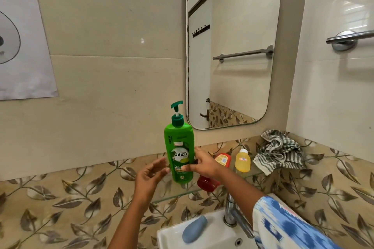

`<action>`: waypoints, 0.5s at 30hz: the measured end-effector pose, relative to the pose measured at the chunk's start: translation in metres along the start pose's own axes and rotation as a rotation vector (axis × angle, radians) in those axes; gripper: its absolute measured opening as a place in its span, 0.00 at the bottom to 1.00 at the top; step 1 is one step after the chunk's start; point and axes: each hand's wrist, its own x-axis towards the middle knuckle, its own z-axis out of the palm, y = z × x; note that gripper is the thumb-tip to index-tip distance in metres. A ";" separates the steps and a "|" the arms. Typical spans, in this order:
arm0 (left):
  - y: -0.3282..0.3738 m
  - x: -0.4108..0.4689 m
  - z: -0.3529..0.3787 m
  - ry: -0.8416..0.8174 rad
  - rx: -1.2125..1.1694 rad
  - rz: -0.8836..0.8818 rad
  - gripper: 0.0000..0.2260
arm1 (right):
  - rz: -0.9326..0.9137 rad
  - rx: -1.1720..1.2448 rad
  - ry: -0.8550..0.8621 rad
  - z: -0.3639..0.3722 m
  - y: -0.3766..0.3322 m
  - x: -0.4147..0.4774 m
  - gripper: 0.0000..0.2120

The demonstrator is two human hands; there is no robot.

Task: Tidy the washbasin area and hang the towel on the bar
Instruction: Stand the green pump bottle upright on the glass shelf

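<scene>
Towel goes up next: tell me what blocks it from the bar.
Nothing visible. The towel lies crumpled on the shelf's right end, and the wall up to the bar is bare. The right hand holds the green bottle.

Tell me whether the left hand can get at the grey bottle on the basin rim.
Probably yes: the left hand is open beside the green bottle, and nothing lies between it and the grey bottle below.

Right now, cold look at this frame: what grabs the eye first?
The tall green pump bottle at centre, upright on the glass shelf, with the right hand gripping its label side and the left hand open just beside it. Next, the striped towel crumpled on the shelf's right end, while the towel bar upper right hangs bare.
</scene>
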 end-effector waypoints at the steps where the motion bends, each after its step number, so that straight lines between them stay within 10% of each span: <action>1: -0.008 0.006 -0.001 -0.046 -0.020 -0.050 0.19 | 0.001 0.016 0.002 0.001 0.001 0.001 0.27; 15: -0.005 0.025 0.003 -0.007 -0.039 -0.120 0.14 | 0.033 0.064 0.005 -0.001 0.003 0.003 0.29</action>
